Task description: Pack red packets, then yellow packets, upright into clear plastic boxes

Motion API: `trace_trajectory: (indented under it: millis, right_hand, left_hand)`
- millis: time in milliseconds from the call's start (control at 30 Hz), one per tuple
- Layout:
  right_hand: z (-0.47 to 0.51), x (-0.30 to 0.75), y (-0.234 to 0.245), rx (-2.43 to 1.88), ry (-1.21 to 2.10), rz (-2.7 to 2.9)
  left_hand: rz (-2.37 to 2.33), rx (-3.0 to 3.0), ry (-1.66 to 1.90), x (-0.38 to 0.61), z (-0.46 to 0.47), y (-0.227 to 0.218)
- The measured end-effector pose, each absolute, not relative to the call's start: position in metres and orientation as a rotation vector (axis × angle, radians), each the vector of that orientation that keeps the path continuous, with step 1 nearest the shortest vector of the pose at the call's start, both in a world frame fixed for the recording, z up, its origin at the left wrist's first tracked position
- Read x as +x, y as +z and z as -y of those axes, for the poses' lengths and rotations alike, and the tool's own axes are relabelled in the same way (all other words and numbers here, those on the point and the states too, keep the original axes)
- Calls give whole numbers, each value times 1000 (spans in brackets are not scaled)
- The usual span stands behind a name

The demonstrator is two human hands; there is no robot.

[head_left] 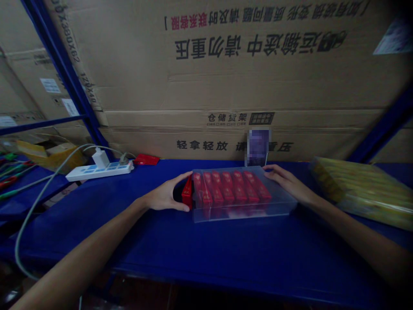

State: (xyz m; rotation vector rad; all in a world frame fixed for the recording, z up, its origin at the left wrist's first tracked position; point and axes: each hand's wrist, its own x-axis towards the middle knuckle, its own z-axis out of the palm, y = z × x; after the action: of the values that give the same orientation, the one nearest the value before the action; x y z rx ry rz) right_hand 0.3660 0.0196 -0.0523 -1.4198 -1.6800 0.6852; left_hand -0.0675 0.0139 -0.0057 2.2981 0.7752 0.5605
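My left hand (167,195) clasps a red packet (186,196) at the adjacent end of the clear box (280,199), which lies to that hand's right on the counter (200,249) with red packages (227,189) inside, while my right hand (284,177) grips the box's far edge.

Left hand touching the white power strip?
Apart: the head view shows bare blue tabletop between the left hand and the white power strip.

A clear box (278,199) lies on the blue table (232,252), red packets (238,193) rowed inside.
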Motion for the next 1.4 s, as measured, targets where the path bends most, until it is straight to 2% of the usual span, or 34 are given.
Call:
trace_trajectory:
  millis: [300,633,800,1400]
  right_hand:
    - [-18,364,-50,-1425,640,1686]
    - [-19,365,-51,-1426,697,1640]
    - [-18,364,-50,-1417,726,1642]
    - [-17,363,-48,-1411,722,1642]
  left_hand:
    - [-753,2346,660,-68,-14,-1]
    - [-1046,3001,339,-73,3,21]
    - [-1084,2970,233,-61,11,20]
    - [-973,3080,269,-56,14,22]
